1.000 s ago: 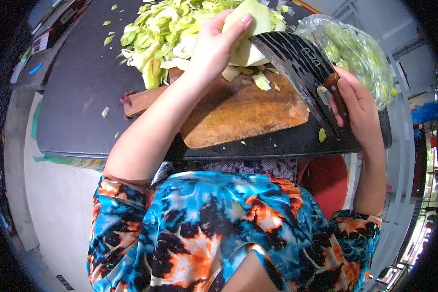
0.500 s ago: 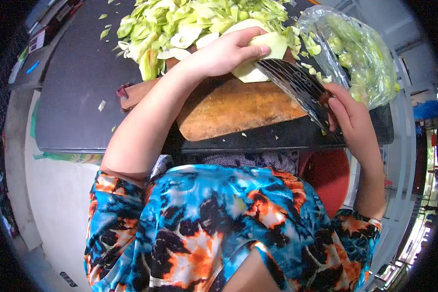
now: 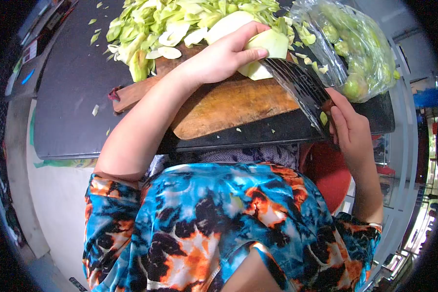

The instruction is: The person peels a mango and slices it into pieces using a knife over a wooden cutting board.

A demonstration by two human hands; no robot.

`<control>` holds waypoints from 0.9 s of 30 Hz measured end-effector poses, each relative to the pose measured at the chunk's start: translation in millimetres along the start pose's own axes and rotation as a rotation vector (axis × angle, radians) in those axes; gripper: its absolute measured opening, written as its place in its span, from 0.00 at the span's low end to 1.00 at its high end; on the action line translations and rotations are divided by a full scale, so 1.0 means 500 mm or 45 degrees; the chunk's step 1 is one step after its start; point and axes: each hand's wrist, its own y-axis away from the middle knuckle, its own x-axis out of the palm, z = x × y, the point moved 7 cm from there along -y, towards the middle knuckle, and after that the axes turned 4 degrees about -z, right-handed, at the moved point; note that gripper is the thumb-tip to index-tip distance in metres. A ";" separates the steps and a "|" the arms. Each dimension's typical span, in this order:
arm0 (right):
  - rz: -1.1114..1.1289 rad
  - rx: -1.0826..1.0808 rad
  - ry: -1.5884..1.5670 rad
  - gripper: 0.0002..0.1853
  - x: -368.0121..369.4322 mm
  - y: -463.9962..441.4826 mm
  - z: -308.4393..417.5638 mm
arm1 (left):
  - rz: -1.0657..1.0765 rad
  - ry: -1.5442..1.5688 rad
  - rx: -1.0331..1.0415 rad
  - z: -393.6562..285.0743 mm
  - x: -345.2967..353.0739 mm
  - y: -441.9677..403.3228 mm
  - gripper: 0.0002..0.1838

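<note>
My left hand (image 3: 231, 53) is closed over a pale green vegetable piece (image 3: 273, 45), thumb along its near side. My right hand (image 3: 351, 124) grips a broad kitchen knife (image 3: 301, 90) at its right end; most of the handle is hidden by the fingers. Its dark, wet-looking blade slants up to the left, and its far end touches or nearly touches the vegetable by my left thumb. Under them lies a wooden cutting board (image 3: 233, 109). Thin pale green slices (image 3: 180, 17) are heaped behind the board, some lying on its far part.
A clear plastic bag (image 3: 374, 58) of green vegetables lies at the right of the dark table (image 3: 68, 112). Small scraps are scattered over the tabletop. Below its front edge at the right is a red, rounded object (image 3: 328, 175), perhaps a bucket or stool.
The whole view has shifted slightly. Both hands stay on the vegetable piece and the knife, and the blade's angle beside the piece differs slightly. A green scrap now shows on the blade near my right hand.
</note>
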 end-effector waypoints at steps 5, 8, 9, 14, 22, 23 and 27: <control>0.046 0.094 -0.103 0.18 0.027 0.003 -0.033 | 0.017 0.006 0.015 -0.002 0.009 0.003 0.23; 0.054 0.150 -0.214 0.18 0.030 0.000 -0.034 | 0.022 0.049 -0.035 0.006 0.010 0.002 0.23; 0.052 0.118 -0.186 0.18 0.028 -0.002 -0.030 | 0.017 0.041 -0.027 0.005 0.009 0.002 0.23; 0.005 -0.148 0.088 0.17 -0.011 -0.008 0.011 | -0.011 0.059 -0.026 0.025 0.003 0.002 0.24; -0.001 -0.261 0.183 0.16 -0.030 -0.016 0.021 | -0.025 -0.003 0.002 -0.004 -0.001 0.005 0.24; -0.002 -0.255 0.190 0.16 -0.029 -0.016 0.019 | -0.013 0.039 -0.021 -0.002 0.001 0.004 0.24; -0.011 -0.229 0.192 0.16 -0.022 -0.011 0.013 | -0.017 0.027 -0.011 -0.001 0.003 0.002 0.22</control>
